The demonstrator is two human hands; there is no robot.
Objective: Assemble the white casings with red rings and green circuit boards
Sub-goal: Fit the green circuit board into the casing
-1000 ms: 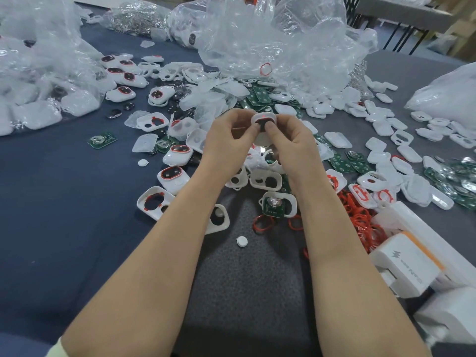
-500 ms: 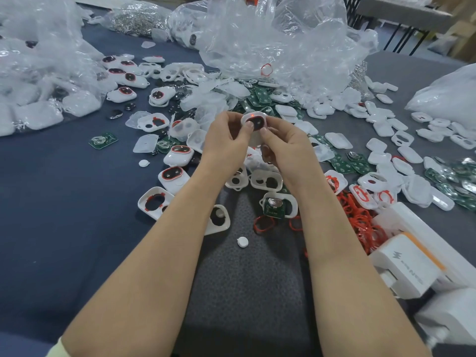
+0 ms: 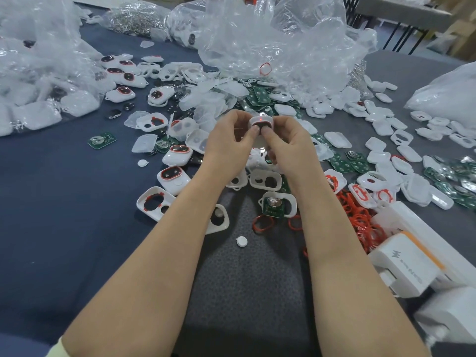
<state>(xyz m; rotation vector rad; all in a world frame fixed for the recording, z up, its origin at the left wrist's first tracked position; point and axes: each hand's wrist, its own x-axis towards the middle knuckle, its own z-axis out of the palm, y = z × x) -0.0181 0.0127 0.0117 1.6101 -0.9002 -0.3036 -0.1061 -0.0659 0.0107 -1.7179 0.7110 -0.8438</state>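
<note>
My left hand [image 3: 229,140] and my right hand [image 3: 288,143] together hold one small white casing [image 3: 261,121] with a red ring, raised above the table's middle. Both thumbs press on its near face, and a small red light shows on it. Below my wrists lie open white casings [image 3: 265,179], one with a green circuit board [image 3: 273,206] in it. Loose red rings [image 3: 360,217] are heaped to the right. Closed casings with red rings [image 3: 173,176] lie to the left.
Clear plastic bags [image 3: 278,42] of parts are piled at the back and left [image 3: 38,73]. White lids and green boards [image 3: 450,181] are scattered to the right. White boxes [image 3: 407,264] stand at the front right. A small white button [image 3: 241,241] lies between my forearms.
The held casing has been turned and tilted in my fingers, and both thumbs now press on its near face. A red light now shows on it.
</note>
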